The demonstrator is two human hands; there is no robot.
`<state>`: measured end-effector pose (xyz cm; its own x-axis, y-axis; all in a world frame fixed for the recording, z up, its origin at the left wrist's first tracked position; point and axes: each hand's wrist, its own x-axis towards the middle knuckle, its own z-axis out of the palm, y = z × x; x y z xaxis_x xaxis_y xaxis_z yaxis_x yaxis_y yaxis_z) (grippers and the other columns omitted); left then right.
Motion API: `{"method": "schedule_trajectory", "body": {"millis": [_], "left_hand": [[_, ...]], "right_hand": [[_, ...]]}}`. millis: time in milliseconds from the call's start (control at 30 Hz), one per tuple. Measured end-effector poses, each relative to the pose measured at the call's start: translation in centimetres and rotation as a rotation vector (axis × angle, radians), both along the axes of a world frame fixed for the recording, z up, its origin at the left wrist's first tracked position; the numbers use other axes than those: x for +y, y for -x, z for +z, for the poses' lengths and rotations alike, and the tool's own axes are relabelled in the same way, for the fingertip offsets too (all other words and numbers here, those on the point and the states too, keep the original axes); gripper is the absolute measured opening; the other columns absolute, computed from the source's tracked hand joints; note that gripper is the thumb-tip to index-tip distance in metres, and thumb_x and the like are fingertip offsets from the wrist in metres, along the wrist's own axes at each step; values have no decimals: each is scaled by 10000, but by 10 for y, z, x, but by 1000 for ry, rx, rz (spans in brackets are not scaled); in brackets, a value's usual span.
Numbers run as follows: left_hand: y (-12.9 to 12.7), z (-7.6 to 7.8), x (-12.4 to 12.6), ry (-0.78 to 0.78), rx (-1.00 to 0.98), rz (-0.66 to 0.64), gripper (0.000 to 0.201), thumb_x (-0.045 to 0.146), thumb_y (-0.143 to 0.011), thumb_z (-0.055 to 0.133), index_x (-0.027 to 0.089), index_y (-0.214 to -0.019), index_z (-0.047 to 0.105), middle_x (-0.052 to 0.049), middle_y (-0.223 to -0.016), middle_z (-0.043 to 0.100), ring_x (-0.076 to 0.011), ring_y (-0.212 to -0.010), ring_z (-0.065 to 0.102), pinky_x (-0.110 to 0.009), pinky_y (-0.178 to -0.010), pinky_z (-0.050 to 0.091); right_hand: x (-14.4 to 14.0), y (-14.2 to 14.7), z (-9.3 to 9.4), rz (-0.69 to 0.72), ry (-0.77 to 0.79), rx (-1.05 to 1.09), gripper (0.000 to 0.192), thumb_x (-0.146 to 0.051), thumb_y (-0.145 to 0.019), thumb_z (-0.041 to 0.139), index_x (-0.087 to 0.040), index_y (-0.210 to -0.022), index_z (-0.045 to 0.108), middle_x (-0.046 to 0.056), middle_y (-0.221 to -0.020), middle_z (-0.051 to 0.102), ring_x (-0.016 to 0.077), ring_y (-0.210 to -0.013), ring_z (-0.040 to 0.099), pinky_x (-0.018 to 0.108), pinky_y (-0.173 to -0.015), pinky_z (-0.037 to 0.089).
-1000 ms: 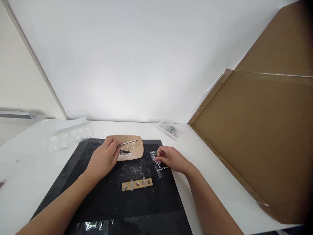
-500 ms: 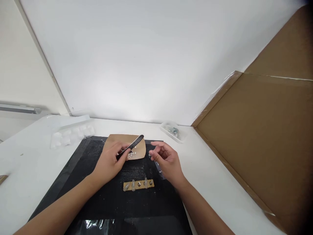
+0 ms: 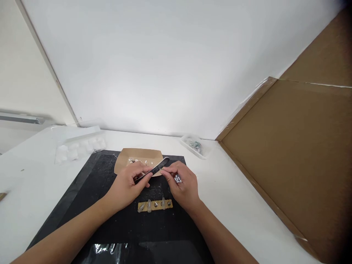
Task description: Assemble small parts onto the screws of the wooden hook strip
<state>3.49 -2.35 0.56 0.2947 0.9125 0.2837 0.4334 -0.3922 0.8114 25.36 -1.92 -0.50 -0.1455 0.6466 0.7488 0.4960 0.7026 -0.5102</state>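
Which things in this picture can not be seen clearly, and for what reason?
Head view only:
- Tip of the tweezers: covered by the right hand.
- White bits on the brown card: too small to identify.
- Contents of the clear tray: too small, blurred.
- Left hand grips the tweezers; their lower end is hidden inside it.

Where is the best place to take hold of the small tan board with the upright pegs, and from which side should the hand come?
Probably by its two short ends, coming from above. The tan board lies flat on the black mat, long side across the view, with pegs and screws standing along its top, so a grip on the bare ends avoids them. The right hand is nearest.
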Motion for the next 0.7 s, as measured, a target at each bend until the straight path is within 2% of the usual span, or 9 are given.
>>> {"method": "schedule_trajectory", "body": {"millis": [133, 300, 467, 700], "left_hand": [[-4, 2, -4, 23, -57, 19, 260, 385, -1004, 653, 228, -1147, 804, -51, -1046, 807, -195, -861, 784, -261, -680, 580], [-2, -2, -4, 43, -47, 25, 280, 354, -1001, 662, 253, -1221, 801, -21, -1034, 842, -204, -899, 802, -320, -858, 618], [1, -3, -5, -15, 25, 90, 253, 352, -1012, 659, 252, -1170, 829, 5, -954, 849, -173, -749, 792, -302, -782, 612], [0, 2, -7, -130, 125, 110, 222, 308, -1020, 655, 242, -1119, 843, 13, -922, 849, -178, -760, 793, -289, -769, 596]], "right_hand": [[4, 1, -4, -50, -71, -93, 111, -184, -1007, 718, -230, -939, 643, 33, -865, 732, 177, -769, 695, 301, -669, 537], [6, 3, -5, -53, -92, -192, 89, -168, -1036, 670, -229, -990, 624, 50, -883, 741, 192, -777, 698, 313, -669, 529], [6, 9, -4, -32, -110, -262, 127, -161, -1057, 623, -233, -959, 585, 56, -865, 707, 200, -802, 688, 320, -699, 550], [4, 16, -7, -88, -108, -292, 176, -158, -1062, 586, -235, -919, 520, 44, -828, 665, 202, -773, 660, 325, -677, 514]]}}
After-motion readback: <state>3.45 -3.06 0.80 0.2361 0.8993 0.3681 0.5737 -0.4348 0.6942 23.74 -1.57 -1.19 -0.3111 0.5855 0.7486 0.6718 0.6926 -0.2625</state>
